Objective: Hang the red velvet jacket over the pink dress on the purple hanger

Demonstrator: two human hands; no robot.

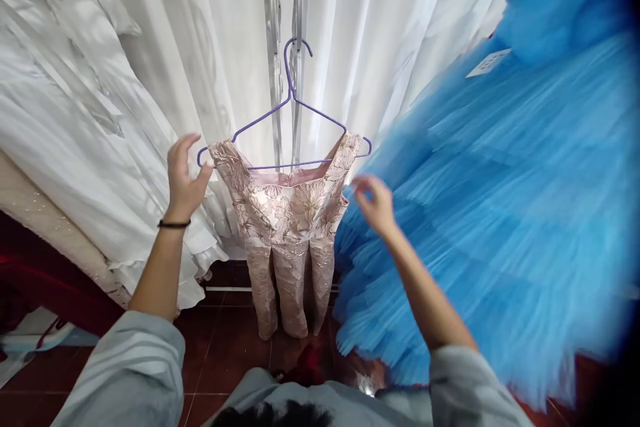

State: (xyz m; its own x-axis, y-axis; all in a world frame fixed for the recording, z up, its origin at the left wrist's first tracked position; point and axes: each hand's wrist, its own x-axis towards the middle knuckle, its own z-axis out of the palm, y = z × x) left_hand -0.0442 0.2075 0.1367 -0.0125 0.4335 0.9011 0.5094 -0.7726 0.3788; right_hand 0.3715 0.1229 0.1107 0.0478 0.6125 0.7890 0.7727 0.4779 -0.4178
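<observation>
A sleeveless pale pink dress (290, 213) with a raised floral pattern hangs upright on a thin purple hanger (265, 115). The hanger's hook is at a vertical metal bar in front of white curtains. My left hand (185, 180), a dark band at its wrist, is open beside the hanger's left end, thumb and fingers apart around it. Whether the thumb touches the strap I cannot tell. Just right of the dress's right strap, my right hand (375, 201) is curled with thumb and forefinger tips together, and nothing shows between them. The dress's lower part falls in folds.
A full, layered blue tulle gown (480, 200) fills the right side, with a white tag (489, 63) on it. White garments (100, 107) hang at the left. Pleated white curtains (370, 27) stand behind. Below is a dark red tiled floor (220, 347).
</observation>
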